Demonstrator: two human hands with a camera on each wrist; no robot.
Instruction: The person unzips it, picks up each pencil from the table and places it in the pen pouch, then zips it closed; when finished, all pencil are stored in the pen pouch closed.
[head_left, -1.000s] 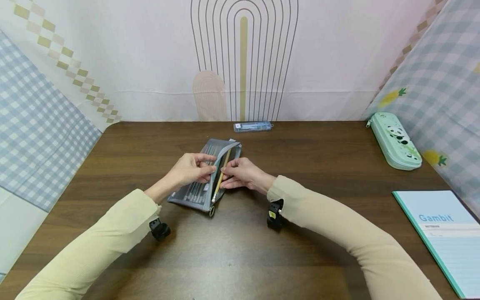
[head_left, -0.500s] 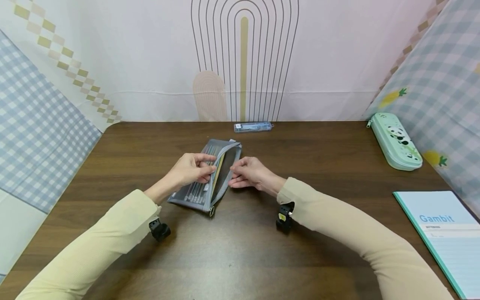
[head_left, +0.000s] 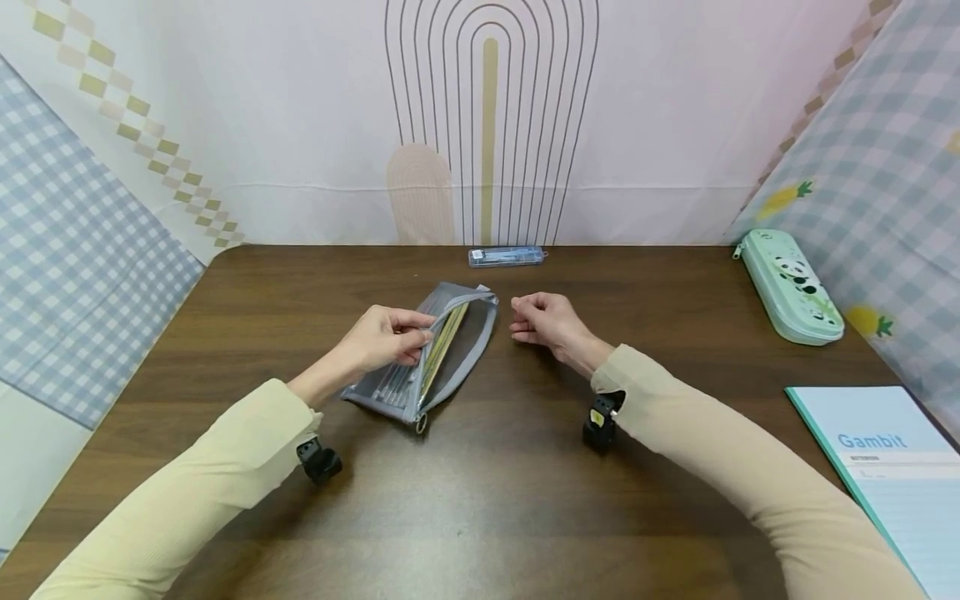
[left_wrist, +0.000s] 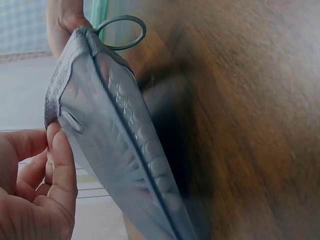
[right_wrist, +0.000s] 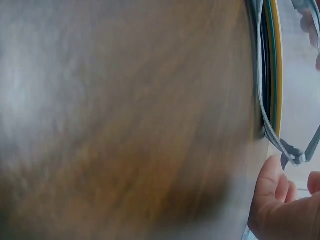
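A grey see-through zipper pencil pouch [head_left: 384,396] lies slanted on the table, its zipped side gaping. Yellow and green pencils [head_left: 444,346] show inside the mouth. My left hand [head_left: 382,337] pinches the near edge of the opening between thumb and fingers; in the left wrist view this hand [left_wrist: 42,185] grips the pouch [left_wrist: 107,135], whose pull ring [left_wrist: 141,35] sticks out. To the right of the pouch, and apart from it, my right hand [head_left: 551,325] hovers with loosely bent fingers and nothing visible in them.
A small blue clear case [head_left: 507,256] lies at the table's back edge. A mint panda pencil case [head_left: 791,287] sits at the right. In front of it lies a notebook [head_left: 877,467]. Patterned cloth hangs behind and at both sides.
My right hand has let a yellow pencil into the pouch and moved away right. The pouch's mouth gapes wider and its far end shifted slightly right. My left hand has stayed put.
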